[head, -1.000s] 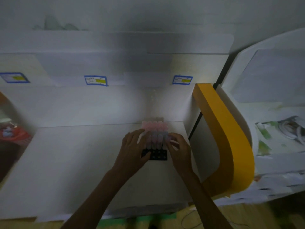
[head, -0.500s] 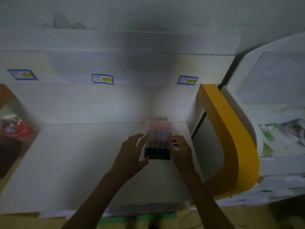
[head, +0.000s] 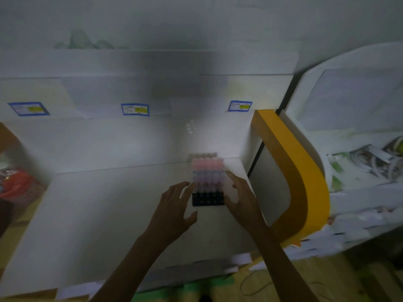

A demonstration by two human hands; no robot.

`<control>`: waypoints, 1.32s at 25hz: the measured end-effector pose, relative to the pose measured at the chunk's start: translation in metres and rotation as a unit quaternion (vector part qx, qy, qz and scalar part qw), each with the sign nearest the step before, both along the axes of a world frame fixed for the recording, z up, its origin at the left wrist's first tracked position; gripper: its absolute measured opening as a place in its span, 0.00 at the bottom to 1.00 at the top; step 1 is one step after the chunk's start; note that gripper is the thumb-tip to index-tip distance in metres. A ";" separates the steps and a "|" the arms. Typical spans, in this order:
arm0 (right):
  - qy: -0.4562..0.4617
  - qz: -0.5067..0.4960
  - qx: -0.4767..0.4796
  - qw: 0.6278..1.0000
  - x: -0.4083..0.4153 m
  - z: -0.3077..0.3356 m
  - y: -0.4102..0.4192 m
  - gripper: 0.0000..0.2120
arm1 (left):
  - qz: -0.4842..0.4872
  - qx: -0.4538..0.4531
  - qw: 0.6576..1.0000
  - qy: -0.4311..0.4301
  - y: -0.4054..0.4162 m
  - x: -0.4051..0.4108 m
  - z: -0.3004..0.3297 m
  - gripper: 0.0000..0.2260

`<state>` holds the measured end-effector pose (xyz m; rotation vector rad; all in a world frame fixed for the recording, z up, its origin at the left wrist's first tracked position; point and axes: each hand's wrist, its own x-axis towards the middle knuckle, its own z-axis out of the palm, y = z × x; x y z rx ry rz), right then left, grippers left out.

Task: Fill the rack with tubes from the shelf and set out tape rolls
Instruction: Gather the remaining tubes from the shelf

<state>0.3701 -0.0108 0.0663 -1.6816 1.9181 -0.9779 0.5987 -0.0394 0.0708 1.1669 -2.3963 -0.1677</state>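
A black tube rack (head: 208, 199) stands on the white shelf (head: 109, 210), near its back right corner. Several tubes (head: 207, 173) with pink and pale blue caps fill it. My left hand (head: 174, 211) hovers at the rack's left side with fingers spread, fingertips close to the tubes. My right hand (head: 242, 197) is at the rack's right side, fingers loosely bent beside the tubes and holding nothing. No tape rolls are visible.
Blue-bordered labels (head: 135, 109) line the shelf edge above. A curved yellow panel (head: 292, 168) rises right of the shelf. Cluttered white items (head: 370, 158) lie far right. A red object (head: 19, 186) sits at the left edge.
Both hands have drawn back from the rack: a second ago they gripped its sides, now the fingers are spread and off it. The view shifted slightly.
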 end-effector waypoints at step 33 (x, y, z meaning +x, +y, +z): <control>0.013 -0.110 -0.059 0.992 -0.317 -0.006 0.302 0.23 | -0.089 0.021 0.996 0.004 0.202 -0.349 0.040 0.24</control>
